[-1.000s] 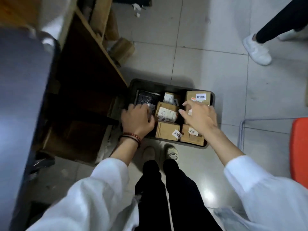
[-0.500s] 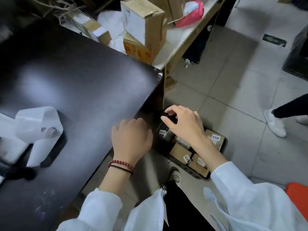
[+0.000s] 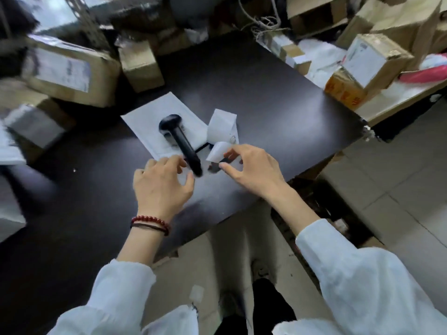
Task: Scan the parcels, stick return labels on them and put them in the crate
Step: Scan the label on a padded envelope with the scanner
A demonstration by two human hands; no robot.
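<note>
A black scanner (image 3: pixel 180 141) lies on a white sheet (image 3: pixel 150 119) in the middle of the dark desk (image 3: pixel 266 97), head towards the far side and handle pointing near and right. The left hand (image 3: pixel 162 187) hovers just near and left of the handle end, fingers loosely spread and gripping nothing. A beaded bracelet (image 3: pixel 150 220) is on its wrist.

The right hand (image 3: pixel 251 168) is open just right of the handle, thumb stretched towards it. Its fingertips reach the near end of a curled strip of white labels (image 3: pixel 221 128) lying just right of the scanner; whether they touch the paper is unclear.

Cardboard parcels stand well away from both hands: a large box (image 3: pixel 70 71) and a small box (image 3: pixel 141 65) at the far left, and a labelled box (image 3: pixel 372 59) on top of an orange box (image 3: pixel 343 90) at the far right.
</note>
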